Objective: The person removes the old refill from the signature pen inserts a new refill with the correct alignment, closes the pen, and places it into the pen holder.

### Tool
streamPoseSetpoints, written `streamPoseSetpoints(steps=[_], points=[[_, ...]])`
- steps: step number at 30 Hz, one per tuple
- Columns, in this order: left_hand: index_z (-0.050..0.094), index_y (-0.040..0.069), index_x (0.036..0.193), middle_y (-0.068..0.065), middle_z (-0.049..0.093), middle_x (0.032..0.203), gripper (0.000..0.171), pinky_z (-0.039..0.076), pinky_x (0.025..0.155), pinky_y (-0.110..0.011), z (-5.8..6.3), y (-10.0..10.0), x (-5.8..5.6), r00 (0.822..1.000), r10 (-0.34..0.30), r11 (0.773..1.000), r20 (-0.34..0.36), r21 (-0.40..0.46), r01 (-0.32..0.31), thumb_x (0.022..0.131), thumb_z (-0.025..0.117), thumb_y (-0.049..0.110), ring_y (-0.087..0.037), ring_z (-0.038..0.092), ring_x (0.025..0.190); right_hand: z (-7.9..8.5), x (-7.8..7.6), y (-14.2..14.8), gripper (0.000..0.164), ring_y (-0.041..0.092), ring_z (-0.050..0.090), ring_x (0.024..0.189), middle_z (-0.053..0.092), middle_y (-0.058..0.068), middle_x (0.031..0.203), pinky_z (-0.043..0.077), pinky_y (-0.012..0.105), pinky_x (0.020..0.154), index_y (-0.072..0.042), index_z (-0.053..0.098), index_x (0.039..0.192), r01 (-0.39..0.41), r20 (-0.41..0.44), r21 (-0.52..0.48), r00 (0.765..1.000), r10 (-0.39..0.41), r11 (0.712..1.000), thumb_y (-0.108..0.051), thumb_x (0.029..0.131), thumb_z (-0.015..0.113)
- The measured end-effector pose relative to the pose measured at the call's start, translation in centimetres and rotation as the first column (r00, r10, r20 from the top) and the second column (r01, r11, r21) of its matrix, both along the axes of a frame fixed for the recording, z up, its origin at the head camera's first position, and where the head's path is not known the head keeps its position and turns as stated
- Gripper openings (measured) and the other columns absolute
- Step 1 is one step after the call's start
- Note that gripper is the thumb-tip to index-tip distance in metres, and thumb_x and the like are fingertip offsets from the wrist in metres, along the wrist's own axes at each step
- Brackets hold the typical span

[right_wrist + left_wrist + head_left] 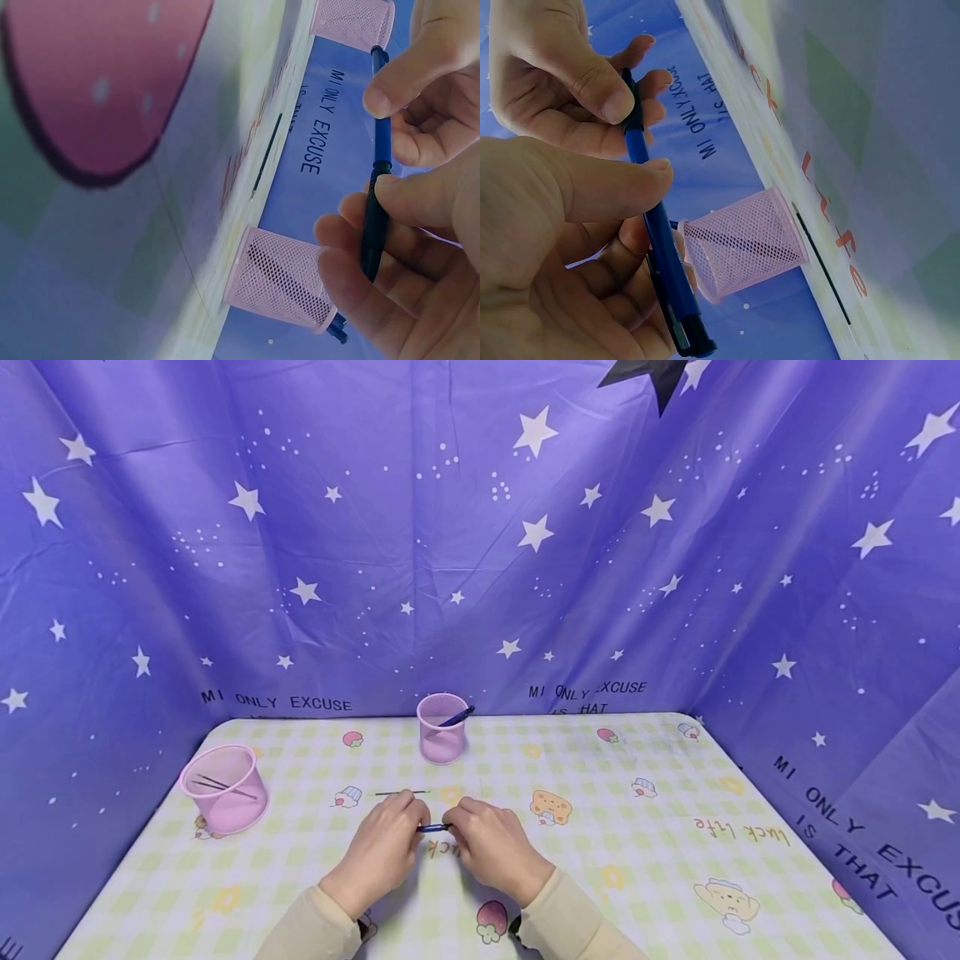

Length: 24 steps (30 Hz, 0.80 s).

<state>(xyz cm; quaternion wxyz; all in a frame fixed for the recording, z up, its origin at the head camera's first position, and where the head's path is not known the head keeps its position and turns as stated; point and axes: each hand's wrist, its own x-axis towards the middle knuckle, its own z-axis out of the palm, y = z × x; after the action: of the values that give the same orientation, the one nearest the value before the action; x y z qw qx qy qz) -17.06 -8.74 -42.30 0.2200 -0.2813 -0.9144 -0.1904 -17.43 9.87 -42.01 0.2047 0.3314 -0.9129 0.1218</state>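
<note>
Both hands hold one blue pen point(433, 828) with a black grip, just above the table. In the left wrist view, my left hand point(585, 210) pinches the blue barrel near its clip end between thumb and fingers. My right hand point(427, 247) pinches the black grip section, as the right wrist view shows. The head view has the left hand point(384, 839) and the right hand point(491, 839) facing each other, with a short length of barrel visible between them. A thin dark stick like a pen refill point(402, 792) lies on the cloth just beyond the hands.
A pink mesh cup point(442, 745) at the table's back edge holds a dark blue pen point(456, 718). Another pink mesh cup point(234, 808) stands at the left with a few thin dark sticks point(225, 787) inside. A checked cloth point(660, 852) covers the table; a purple star-patterned curtain point(420, 552) surrounds it.
</note>
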Motion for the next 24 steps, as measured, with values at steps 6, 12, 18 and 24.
streamPoseSetpoints(steps=[6,12,18,24], points=[[0.058,0.015,0.078,0.007,0.054,0.075,0.025,0.044,0.063,-0.029,-0.09,-0.02,-0.03,1.000,0.012,1.000,-0.002,-0.003,-0.012,0.071,0.076,0.000,-0.011,0.052,0.070,-0.07,0.02,-0.01,0.010,0.004,0.056,0.066,0.058,-0.010,0.079,0.044,0.022,0.051,-0.018,0.068,0.092,-0.004,0.005,0.000,1.000,0.004,1.000,-0.011,0.086,0.067],[0.057,0.014,0.078,0.006,0.057,0.074,0.023,0.044,0.060,-0.028,-0.08,0.01,0.06,1.000,0.001,1.000,0.025,0.012,-0.001,0.074,0.074,-0.002,-0.009,0.053,0.067,-0.13,-0.01,0.01,0.010,0.004,0.055,0.066,0.057,-0.010,0.079,0.044,0.022,0.050,-0.017,0.068,0.092,-0.004,0.004,0.001,1.000,0.004,1.000,-0.011,0.086,0.067],[0.063,0.010,0.092,0.001,0.061,0.082,0.020,0.048,0.064,-0.032,-0.12,0.09,0.16,0.998,-0.017,1.000,0.057,0.009,0.016,0.076,0.073,0.003,-0.014,0.058,0.073,-0.03,0.02,0.03,0.010,0.005,0.057,0.067,0.058,-0.009,0.080,0.045,0.024,0.050,-0.018,0.068,0.093,-0.008,-0.016,0.001,1.000,0.008,1.000,-0.011,0.085,0.067],[0.069,0.008,0.096,0.003,0.062,0.078,0.011,0.048,0.065,-0.033,-0.06,0.05,0.12,0.997,0.006,1.000,0.071,-0.025,-0.004,0.086,0.064,0.008,-0.013,0.059,0.071,-0.17,-0.05,0.03,0.011,0.006,0.059,0.069,0.059,-0.009,0.081,0.046,0.024,0.051,-0.018,0.068,0.094,-0.011,-0.020,-0.001,1.000,0.011,1.000,-0.011,0.086,0.066]])
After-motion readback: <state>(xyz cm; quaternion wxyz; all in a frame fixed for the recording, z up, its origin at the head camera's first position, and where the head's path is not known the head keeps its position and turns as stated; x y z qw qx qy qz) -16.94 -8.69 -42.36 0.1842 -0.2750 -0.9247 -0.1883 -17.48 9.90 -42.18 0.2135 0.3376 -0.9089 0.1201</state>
